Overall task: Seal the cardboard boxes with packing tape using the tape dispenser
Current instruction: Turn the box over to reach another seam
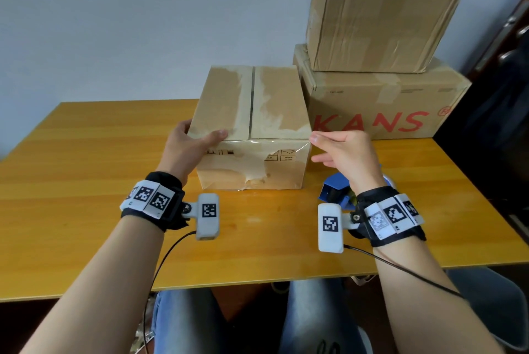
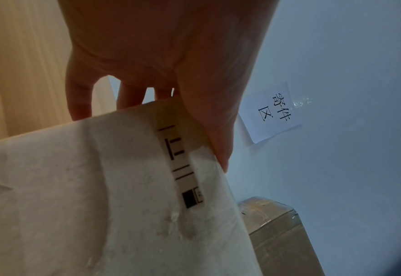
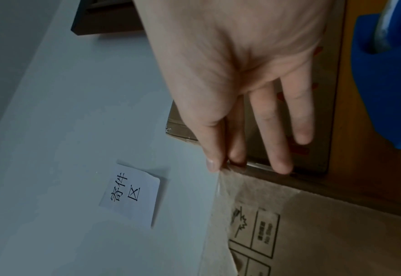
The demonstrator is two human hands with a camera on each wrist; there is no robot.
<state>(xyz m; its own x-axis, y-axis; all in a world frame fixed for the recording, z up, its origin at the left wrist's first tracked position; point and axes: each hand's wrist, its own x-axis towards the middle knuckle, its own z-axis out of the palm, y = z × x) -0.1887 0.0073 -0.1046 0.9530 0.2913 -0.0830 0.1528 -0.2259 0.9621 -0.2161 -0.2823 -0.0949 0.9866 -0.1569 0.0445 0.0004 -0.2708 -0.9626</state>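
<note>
A small cardboard box stands in the middle of the table, its top flaps closed along a centre seam. My left hand clasps its near left top corner, thumb on the top edge and fingers down the left side. A clear tape strip lies along the near top edge. My right hand pinches the strip's free end between thumb and forefinger at the near right corner, other fingers spread. The blue tape dispenser lies on the table under my right wrist.
Two bigger cardboard boxes are stacked at the back right: a lower one with red letters and another on top. A paper note hangs on the wall. Dark furniture borders the wooden table on the right.
</note>
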